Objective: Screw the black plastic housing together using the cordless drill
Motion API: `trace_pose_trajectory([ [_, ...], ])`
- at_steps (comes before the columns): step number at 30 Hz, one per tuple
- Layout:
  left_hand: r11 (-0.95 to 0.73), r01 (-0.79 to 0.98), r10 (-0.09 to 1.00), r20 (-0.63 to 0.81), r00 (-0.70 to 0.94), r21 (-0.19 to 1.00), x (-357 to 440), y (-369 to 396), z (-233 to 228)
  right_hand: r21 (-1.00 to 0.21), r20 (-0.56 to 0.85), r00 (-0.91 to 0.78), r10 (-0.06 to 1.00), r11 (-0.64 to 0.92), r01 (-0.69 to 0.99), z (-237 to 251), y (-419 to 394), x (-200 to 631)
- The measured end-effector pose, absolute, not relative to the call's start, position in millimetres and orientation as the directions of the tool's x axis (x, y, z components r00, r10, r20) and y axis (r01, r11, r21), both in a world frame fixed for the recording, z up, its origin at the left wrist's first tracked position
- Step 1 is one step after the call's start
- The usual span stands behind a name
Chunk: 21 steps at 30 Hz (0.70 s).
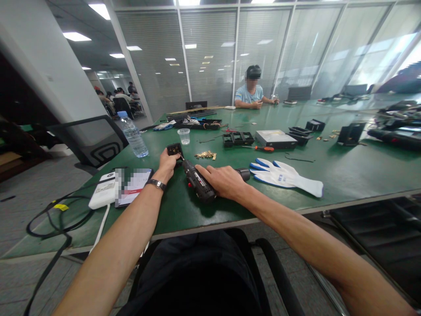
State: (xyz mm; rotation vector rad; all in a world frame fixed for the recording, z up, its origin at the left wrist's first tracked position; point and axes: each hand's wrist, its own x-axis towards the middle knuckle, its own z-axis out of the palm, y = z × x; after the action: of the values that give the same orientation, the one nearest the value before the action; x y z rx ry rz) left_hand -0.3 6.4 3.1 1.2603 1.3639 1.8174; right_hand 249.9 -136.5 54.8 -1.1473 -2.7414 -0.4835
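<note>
We grip the electric screwdriver (pixel 198 182) in our closed right hand (pixel 223 181), its tip at the small black part (pixel 174 150) held by our left hand (pixel 167 166).

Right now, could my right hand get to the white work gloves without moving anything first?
Probably yes. The right hand rests on the electric screwdriver, and the white gloves lie just beside it on bare green table, nothing between.

Bright ceiling panels, window glare right, warped edges.
</note>
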Motion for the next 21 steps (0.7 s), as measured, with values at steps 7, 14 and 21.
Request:
trace_pose_trajectory([
  [7, -0.343, 0.118, 0.832, 0.360, -0.423, 0.932, -0.4, 5.9, 3.5, 0.246, 0.227, -0.702, 0.675, 0.657, 0.712, 56.4, -138.1, 250.1],
  [14, -0.342, 0.116, 0.831, 0.358, -0.426, 0.933, -0.4, 5.8, 3.0, 0.250, 0.234, -0.700, 0.675, 0.654, 0.714, 55.9, -137.8, 249.4],
  [21, -0.348, 0.124, 0.831, 0.367, -0.417, 0.929, -2.1, 9.1, 0.7, 0.248, 0.240, -0.702, 0.671, 0.657, 0.712, 55.3, -137.2, 250.1],
])
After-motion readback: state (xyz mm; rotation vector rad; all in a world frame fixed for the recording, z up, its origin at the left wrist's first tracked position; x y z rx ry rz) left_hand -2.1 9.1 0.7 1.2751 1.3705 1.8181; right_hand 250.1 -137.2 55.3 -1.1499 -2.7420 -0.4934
